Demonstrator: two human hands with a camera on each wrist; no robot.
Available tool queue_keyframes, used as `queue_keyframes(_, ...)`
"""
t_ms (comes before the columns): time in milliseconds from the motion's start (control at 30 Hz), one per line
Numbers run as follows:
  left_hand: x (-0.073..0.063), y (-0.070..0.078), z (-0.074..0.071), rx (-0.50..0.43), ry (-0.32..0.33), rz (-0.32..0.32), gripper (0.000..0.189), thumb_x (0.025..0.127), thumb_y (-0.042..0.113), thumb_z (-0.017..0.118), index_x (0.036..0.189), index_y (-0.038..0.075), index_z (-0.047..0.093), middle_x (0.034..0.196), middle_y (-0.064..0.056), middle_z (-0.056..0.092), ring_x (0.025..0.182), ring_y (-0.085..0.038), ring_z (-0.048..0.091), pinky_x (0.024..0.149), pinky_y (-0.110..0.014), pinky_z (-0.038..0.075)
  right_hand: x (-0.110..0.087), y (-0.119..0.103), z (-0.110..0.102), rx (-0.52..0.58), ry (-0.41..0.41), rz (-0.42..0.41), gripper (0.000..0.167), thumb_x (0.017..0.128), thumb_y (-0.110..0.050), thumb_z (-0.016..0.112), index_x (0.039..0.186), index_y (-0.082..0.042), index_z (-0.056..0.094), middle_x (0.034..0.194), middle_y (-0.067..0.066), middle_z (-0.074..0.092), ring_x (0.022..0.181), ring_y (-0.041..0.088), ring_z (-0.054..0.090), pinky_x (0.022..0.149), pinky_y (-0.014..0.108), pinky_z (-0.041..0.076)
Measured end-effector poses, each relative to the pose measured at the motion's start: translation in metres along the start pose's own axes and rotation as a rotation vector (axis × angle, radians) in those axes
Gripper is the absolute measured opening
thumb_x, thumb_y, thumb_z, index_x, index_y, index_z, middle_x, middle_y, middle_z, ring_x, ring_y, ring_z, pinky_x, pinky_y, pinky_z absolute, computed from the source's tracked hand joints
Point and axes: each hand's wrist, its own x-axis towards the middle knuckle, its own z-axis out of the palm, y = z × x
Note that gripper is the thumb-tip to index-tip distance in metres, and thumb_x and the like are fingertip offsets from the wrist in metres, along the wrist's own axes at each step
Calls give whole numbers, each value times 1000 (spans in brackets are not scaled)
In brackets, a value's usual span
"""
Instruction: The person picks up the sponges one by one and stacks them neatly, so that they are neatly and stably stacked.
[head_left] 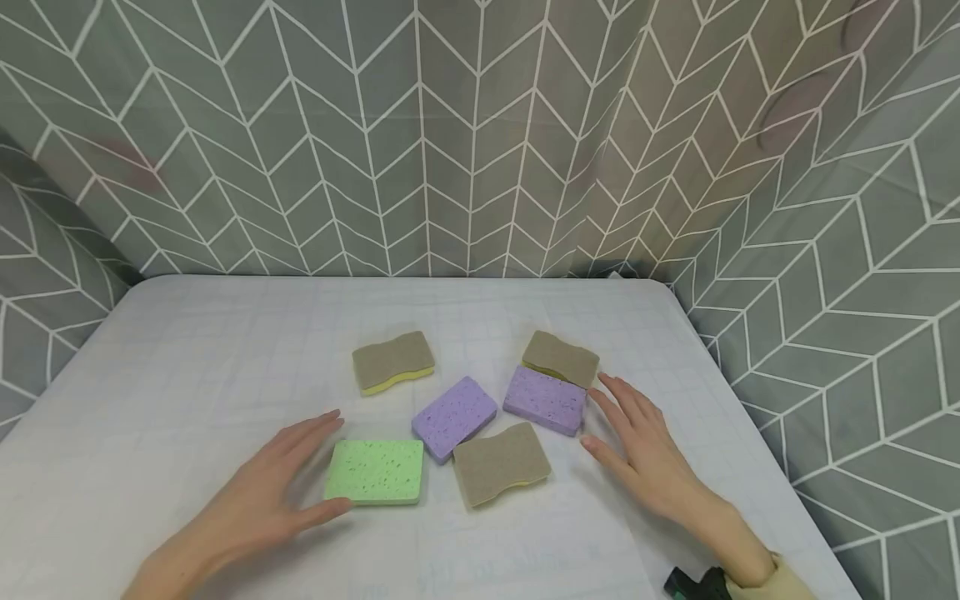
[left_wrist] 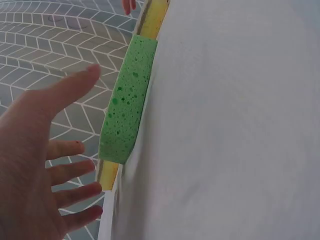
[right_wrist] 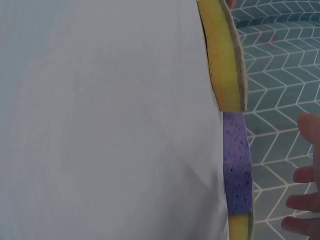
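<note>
Beside a light green sponge (head_left: 375,472) my left hand (head_left: 266,487) is spread, thumb near its lower left corner and fingers by its upper left. The left wrist view has the same green sponge (left_wrist: 128,100) next to parted fingers with nothing between them. My right hand (head_left: 648,450) hovers with fingers apart at the right end of a purple sponge (head_left: 545,400); whether a fingertip touches it I cannot tell. Against that sponge's far side lies a grey-brown and yellow sponge (head_left: 561,358). In the right wrist view the purple sponge (right_wrist: 237,162) stands apart from the right fingertips.
Another purple sponge (head_left: 454,418) lies tilted mid-table, meeting a wavy grey-brown sponge (head_left: 501,465) at its lower edge. A further grey-brown and yellow sponge (head_left: 393,362) sits farther back. White cloth covers the table (head_left: 187,358); a patterned grey curtain (head_left: 450,142) encloses its back and sides.
</note>
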Motion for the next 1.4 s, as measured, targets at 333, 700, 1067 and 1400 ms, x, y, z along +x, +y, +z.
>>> queue_keyframes(333, 15, 12, 15, -184, 216, 289, 71, 77, 41, 85, 138, 14, 58, 137, -4, 58, 126, -18, 52, 114, -9, 27, 6, -20, 11, 137, 43, -125, 50, 89, -18, 73, 136, -6, 57, 143, 10, 51, 131, 23, 45, 110, 25, 34)
queue_keyframes(700, 30, 75, 51, -412, 291, 793, 16, 95, 14, 64, 106, 4, 69, 101, -1, 67, 89, -9, 65, 81, -14, 55, 8, -34, 31, 232, 8, -217, 50, 91, -17, 71, 137, -5, 56, 137, 5, 54, 127, 19, 51, 112, 15, 33)
queue_keyframes(1067, 23, 86, 78, -297, 149, 647, 27, 94, 15, 67, 120, 8, 65, 118, -1, 65, 106, -12, 65, 94, -20, 54, 4, -35, 44, 250, -12, -207, 55, 90, -21, 72, 140, -4, 53, 140, 9, 53, 129, 22, 51, 116, 16, 30)
queue_keyframes(1400, 21, 88, 84, -191, 200, 564, 26, 99, 16, 55, 122, 6, 64, 121, -4, 64, 109, -17, 65, 94, -24, 56, 2, -34, 49, 328, -48, -170, 64, 89, -20, 74, 145, -3, 46, 142, 9, 49, 119, 16, 56, 100, 24, 52)
